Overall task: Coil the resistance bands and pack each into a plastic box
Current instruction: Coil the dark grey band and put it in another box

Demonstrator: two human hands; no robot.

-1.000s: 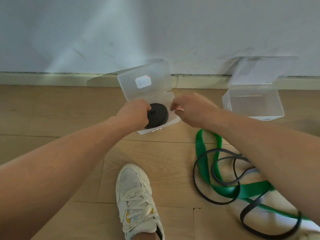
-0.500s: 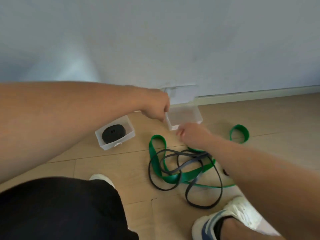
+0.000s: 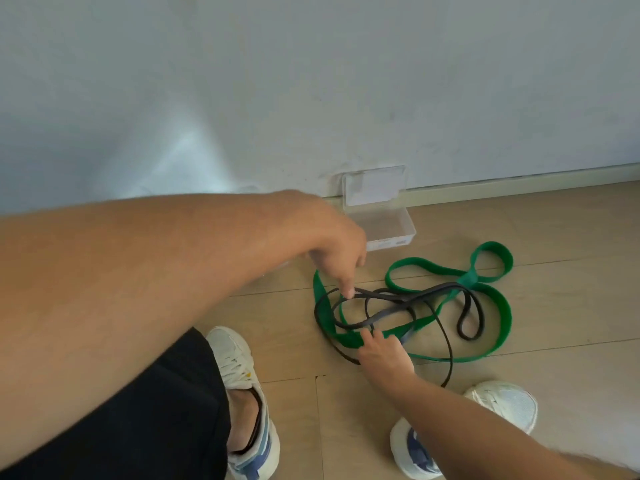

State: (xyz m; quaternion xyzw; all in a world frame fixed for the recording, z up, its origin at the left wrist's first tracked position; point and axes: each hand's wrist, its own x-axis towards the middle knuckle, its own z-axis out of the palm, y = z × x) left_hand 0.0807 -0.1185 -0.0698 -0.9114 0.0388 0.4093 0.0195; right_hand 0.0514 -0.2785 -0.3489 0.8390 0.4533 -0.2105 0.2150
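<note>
Both hands are down over a tangle of resistance bands on the wooden floor (image 3: pixel 536 375). The left hand (image 3: pixel 337 244) reaches across from the left, its fingers (image 3: pixel 347 287) pointed downward with the tips touching a strand of the grey band (image 3: pixel 391 313) where it crosses the left end of the pile — the fingers are loosely curled, and whether they actually pinch the strand cannot be told. The right hand (image 3: pixel 384 353) comes up from the lower right and rests on the near edge of the tangle, fingers narrow and pressed onto the green band (image 3: pixel 504 327) and the dark strands there; a firm grip cannot be confirmed. The green band sprawls in wide loops, one small loop lying farthest right, while a thin black band (image 3: pixel 449 344) and the grey one snake over it. Just beyond the left hand, against the skirting board and white wall (image 3: pixel 311 81), sits a clear plastic box (image 3: pixel 398 226) with its lid standing open — nothing visible inside. Two white sneakers show at the bottom: the left shoe (image 3: pixel 239 368) beside dark shorts (image 3: pixel 138 427), the right shoe (image 3: pixel 502 407) near the right forearm.
</note>
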